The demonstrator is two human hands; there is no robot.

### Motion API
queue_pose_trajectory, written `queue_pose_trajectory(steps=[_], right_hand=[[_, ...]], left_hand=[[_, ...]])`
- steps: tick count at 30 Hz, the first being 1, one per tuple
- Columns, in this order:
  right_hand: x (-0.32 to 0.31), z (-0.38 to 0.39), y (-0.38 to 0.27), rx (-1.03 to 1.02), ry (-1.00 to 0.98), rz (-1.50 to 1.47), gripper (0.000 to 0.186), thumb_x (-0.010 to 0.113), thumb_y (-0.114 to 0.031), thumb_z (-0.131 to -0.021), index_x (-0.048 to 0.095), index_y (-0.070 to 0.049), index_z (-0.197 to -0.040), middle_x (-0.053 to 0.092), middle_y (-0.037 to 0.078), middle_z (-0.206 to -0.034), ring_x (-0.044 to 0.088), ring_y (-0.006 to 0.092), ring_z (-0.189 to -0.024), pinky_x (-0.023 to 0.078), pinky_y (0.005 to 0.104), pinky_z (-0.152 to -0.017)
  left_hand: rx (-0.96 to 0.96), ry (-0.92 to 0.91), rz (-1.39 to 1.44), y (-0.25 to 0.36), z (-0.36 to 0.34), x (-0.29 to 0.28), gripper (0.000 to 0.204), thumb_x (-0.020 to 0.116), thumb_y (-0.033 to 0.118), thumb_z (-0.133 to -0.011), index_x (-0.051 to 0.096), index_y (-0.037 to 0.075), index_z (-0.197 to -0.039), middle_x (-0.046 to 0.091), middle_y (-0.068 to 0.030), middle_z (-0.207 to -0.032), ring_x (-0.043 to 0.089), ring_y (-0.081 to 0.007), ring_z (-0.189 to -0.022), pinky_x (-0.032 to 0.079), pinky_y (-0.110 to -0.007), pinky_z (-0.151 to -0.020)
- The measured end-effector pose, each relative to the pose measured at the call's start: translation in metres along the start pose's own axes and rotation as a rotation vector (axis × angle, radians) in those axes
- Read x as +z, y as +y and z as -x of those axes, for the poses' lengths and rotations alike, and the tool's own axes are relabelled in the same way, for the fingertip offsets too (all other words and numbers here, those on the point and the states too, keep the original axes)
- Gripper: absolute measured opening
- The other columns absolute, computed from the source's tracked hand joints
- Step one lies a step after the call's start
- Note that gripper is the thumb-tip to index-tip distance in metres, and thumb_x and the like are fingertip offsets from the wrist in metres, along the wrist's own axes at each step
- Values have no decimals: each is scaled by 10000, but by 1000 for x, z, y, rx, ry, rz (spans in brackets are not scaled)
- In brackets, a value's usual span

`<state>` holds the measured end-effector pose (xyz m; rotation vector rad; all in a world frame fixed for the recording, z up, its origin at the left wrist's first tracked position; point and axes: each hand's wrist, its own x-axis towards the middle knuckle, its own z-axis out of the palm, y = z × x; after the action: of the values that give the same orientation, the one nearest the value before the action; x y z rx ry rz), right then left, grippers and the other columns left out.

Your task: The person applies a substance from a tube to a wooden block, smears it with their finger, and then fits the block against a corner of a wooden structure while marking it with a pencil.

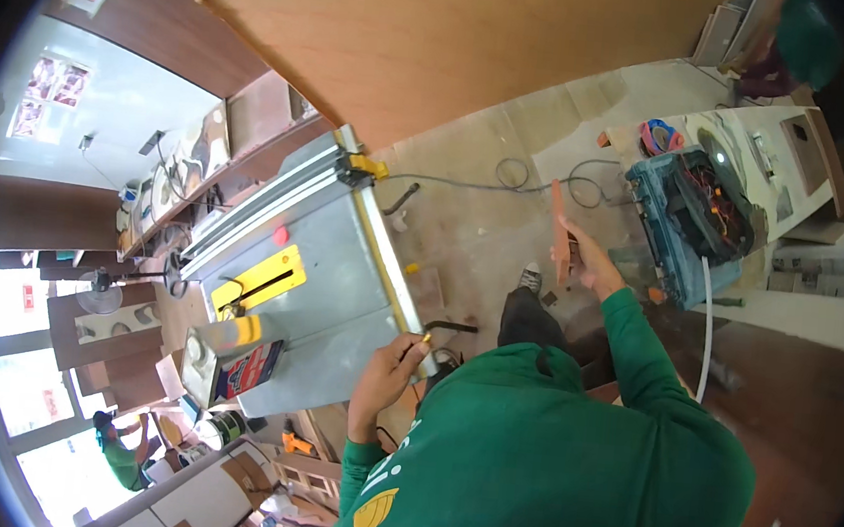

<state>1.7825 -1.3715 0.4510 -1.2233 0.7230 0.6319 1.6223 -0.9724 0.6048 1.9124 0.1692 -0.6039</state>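
Observation:
My left hand (387,376) is closed at the near corner of a table saw (324,290), its fingers curled over the end of the metal front rail (392,261). A small yellow part shows at the fingertips; what it is I cannot make out. Out to the right, my right hand (594,267) grips a narrow orange-brown piece of wood (558,230), held above the floor. A yellow insert (269,285) with a dark slot is set in the grey saw top. Across the saw's far side runs a silver fence (266,205), with a yellow clamp (365,166) at its end.
A rectangular metal can (218,361) and a red round piece (281,235) are on the saw top. A large wooden panel (441,44) rises beyond. A blue tool case (670,235) lies at right. A cable (469,184) crosses the floor. A co-worker (124,453) is at lower left.

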Motion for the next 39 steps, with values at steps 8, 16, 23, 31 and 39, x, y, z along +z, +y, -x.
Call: queue_pose_trajectory(steps=[8, 16, 23, 31, 39], right_hand=[[-75, -58, -78, 111, -19, 56, 738, 776, -715, -844, 649, -73, -1186, 646, 68, -948, 624, 215, -894, 434, 432, -904], [-112, -56, -149, -75, -97, -111, 567, 740, -626, -931, 660, -110, -1153, 677, 40, -990, 656, 144, -891, 489, 325, -820], [-127, -59, -157, -139, -106, -113, 669, 698, -560, -977, 555, -68, -1408, 700, 54, -1029, 676, 158, -901, 529, 334, -753], [-116, -87, -234, -151, -52, 141, 1195, 826, -600, -839, 266, 99, -1630, 606, 220, -1293, 661, 263, -1087, 567, 370, -825], [-94, -112, -348, -231, -49, 122, 1151, 818, -578, -864, 267, 53, -1653, 591, 168, -1339, 608, 230, -1183, 542, 355, -900]], left_hand=[[-342, -127, 65, 28, -75, 42, 320, 604, 338, -1109, 687, 30, -1126, 627, -18, -775, 587, -110, -697, 496, -291, -664], [-56, -145, 17, 86, -189, 49, 334, 598, 317, -1116, 678, -7, -1134, 618, 1, -817, 574, -101, -723, 485, -278, -675], [139, -217, -223, 158, -305, 48, 324, 622, 307, -1099, 672, -2, -1181, 605, -34, -798, 547, -126, -750, 471, -320, -692], [272, -406, -279, 234, -479, 29, 276, 730, 250, -1014, 722, -18, -1077, 694, -94, -861, 603, -139, -792, 504, -315, -759], [669, -458, -334, 397, -630, 0, 281, 855, 151, -889, 754, 1, -1105, 707, -115, -1038, 655, -194, -938, 528, -329, -840]])
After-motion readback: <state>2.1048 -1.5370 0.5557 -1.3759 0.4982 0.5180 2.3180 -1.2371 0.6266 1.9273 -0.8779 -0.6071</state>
